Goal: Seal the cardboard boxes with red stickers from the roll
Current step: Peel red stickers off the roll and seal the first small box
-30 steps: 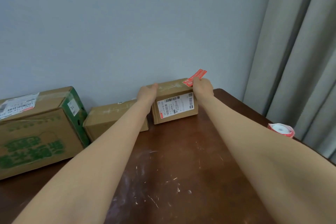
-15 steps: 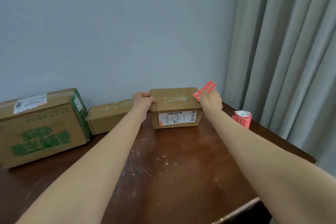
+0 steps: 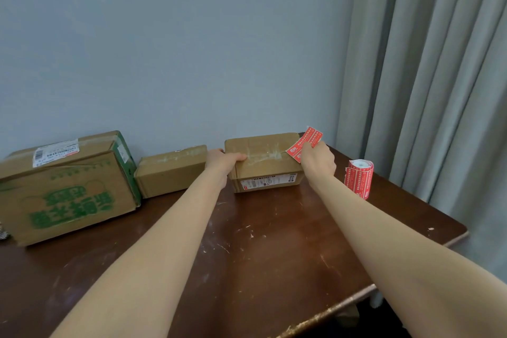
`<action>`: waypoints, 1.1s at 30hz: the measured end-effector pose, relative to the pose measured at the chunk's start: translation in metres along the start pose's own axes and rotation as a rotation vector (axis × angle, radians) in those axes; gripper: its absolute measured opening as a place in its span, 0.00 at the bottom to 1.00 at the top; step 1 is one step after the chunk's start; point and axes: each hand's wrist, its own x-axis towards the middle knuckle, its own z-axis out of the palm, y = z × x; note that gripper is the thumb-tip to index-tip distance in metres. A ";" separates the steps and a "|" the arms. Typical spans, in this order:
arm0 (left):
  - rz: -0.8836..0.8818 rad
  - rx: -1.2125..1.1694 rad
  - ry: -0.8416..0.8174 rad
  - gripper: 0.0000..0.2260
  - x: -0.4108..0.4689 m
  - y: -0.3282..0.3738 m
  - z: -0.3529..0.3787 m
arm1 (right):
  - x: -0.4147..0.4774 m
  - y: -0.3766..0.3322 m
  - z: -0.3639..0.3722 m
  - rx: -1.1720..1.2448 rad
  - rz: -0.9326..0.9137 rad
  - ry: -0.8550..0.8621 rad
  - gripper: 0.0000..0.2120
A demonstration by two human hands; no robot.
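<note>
One red sticker (image 3: 304,147), light, floppy, tacky, I pinch by its edge in my right hand (image 3: 318,161) while my left hand (image 3: 223,160) grips the stiff box (image 3: 263,162) corner.

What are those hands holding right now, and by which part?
The right hand pinches a red sticker by its lower edge. The left hand grips the cardboard box at its top left edge.
</note>
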 end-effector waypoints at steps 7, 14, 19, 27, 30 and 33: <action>0.003 0.061 0.009 0.13 0.008 -0.002 0.004 | 0.005 -0.002 0.000 -0.028 0.001 -0.018 0.17; 0.019 0.313 0.000 0.24 0.008 0.000 0.001 | 0.011 -0.010 -0.011 -0.105 -0.047 -0.070 0.16; 0.024 0.532 -0.070 0.32 0.001 0.012 -0.008 | 0.012 -0.011 -0.017 -0.116 -0.046 -0.114 0.13; 0.070 0.652 -0.108 0.31 -0.005 0.016 0.001 | 0.014 -0.006 -0.022 -0.060 -0.074 -0.145 0.10; 0.116 0.731 -0.118 0.29 -0.002 0.016 0.006 | 0.018 -0.009 -0.025 -0.010 -0.128 -0.127 0.12; 0.119 0.822 -0.136 0.27 0.000 0.019 0.010 | 0.022 -0.011 -0.023 0.099 -0.115 -0.137 0.13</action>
